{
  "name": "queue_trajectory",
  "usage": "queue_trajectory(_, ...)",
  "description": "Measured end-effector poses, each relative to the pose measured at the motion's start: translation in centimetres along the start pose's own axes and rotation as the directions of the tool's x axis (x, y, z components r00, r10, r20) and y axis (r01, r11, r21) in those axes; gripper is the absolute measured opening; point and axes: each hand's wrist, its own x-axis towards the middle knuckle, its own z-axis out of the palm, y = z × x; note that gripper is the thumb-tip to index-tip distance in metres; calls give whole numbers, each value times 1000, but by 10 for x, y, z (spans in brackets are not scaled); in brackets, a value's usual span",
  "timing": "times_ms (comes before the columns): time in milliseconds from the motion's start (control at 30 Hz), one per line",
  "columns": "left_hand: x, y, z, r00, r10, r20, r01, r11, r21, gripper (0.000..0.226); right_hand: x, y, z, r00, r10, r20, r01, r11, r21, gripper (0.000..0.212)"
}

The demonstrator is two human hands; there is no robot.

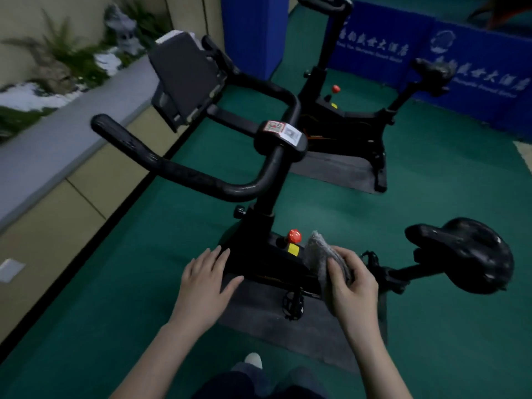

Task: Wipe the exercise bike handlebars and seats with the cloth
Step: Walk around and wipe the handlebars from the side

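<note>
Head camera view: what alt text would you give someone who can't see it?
A person's right hand grips a grey cloth and the left hand is open, both above a black exercise bike on green flooring. Its handlebars lie ahead to the left, its seat to the right, and a second bike stands beyond.

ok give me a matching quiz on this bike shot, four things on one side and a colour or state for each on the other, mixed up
Column A
1. cloth
2. left hand
3. near knob
4. near seat

Column B
a. red
b. open, holds nothing
c. gripped by the right hand
d. black, touched by neither hand

Pairs: 1-c, 2-b, 3-a, 4-d
</note>
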Motion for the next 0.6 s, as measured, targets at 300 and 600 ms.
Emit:
queue_trajectory(300,1,-8,-6,955,-285,-81,278,957,-87,74,66,-47,35,933,-264,242,228,959,168,27)
queue_trajectory(600,11,14,-19,783,-588,-204,540,804,-249,73,142,-65,50,803,-370,468,242,919,311,25)
